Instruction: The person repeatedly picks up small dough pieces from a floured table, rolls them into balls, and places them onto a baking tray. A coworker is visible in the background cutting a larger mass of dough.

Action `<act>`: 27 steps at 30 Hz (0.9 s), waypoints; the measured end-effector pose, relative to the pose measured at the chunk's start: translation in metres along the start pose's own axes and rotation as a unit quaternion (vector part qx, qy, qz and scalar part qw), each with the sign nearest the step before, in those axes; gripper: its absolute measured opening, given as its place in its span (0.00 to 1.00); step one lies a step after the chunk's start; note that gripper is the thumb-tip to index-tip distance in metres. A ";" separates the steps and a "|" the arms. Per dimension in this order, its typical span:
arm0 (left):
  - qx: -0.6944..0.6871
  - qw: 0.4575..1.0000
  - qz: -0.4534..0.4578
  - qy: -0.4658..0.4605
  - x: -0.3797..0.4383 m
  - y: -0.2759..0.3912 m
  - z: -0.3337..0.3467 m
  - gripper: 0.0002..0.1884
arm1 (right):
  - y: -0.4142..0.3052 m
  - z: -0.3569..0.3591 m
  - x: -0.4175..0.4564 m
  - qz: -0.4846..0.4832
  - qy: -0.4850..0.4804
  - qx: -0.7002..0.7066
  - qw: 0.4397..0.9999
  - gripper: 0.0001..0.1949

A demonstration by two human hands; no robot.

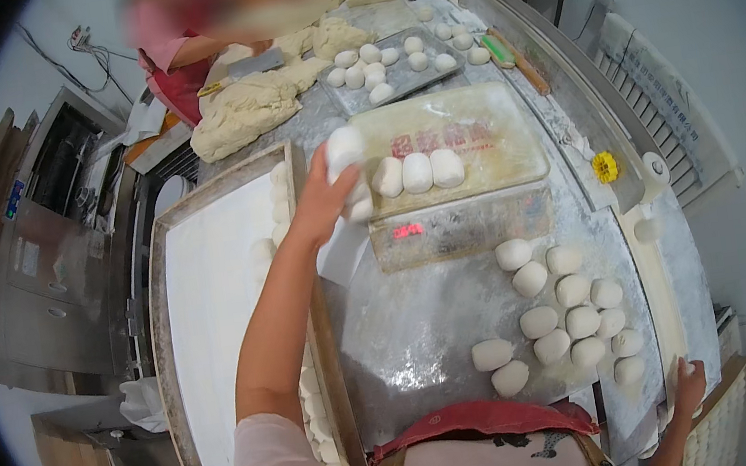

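My left hand (325,193) grips several white dough pieces (344,146) in a row, just left of a flour-dusted digital scale (460,225). On the scale's yellowed plastic cover (499,117), more dough pieces (417,173) sit side by side. At the lower right, my right hand (691,385) has its fingers closed around the near end of a pale strip (658,308) or something small on it; which one cannot be told. Several rounded dough pieces (582,322) lie on the metal table (416,347) between my hands.
A paper-lined wooden tray (169,373) holds dough pieces along its right side. Beyond the scale stand a metal tray (411,90) of dough balls and a large dough mass (244,115). A co-worker's hand (260,46) is by a dough scraper (255,63). A yellow cutter (605,167) lies right.
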State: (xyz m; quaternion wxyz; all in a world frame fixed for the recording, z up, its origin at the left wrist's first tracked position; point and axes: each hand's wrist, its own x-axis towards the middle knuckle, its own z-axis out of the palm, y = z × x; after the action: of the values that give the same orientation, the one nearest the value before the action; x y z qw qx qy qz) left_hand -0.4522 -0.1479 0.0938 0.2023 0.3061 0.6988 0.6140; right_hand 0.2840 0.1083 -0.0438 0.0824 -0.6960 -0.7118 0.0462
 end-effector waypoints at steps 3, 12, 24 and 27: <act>0.309 0.921 0.238 -0.007 0.074 0.001 0.029 0.37 | -0.031 0.010 0.022 -0.081 0.007 0.011 0.997 0.17; 0.531 0.836 0.010 -0.134 0.128 -0.027 0.083 0.41 | -0.158 -0.003 0.050 -0.182 -0.036 0.087 0.979 0.40; 0.536 0.830 0.045 -0.151 0.032 -0.002 0.100 0.46 | -0.208 0.008 0.057 -0.298 0.018 0.162 0.940 0.27; 0.561 0.820 0.040 -0.110 0.033 -0.012 0.111 0.43 | -0.288 -0.022 0.007 -0.328 -0.026 0.230 0.916 0.25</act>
State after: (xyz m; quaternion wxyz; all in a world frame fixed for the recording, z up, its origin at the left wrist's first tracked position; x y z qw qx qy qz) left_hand -0.4055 -0.0442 0.0670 0.0465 0.4598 0.8827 0.0857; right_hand 0.0043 0.1069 0.0306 0.2322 -0.3839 -0.8716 0.1977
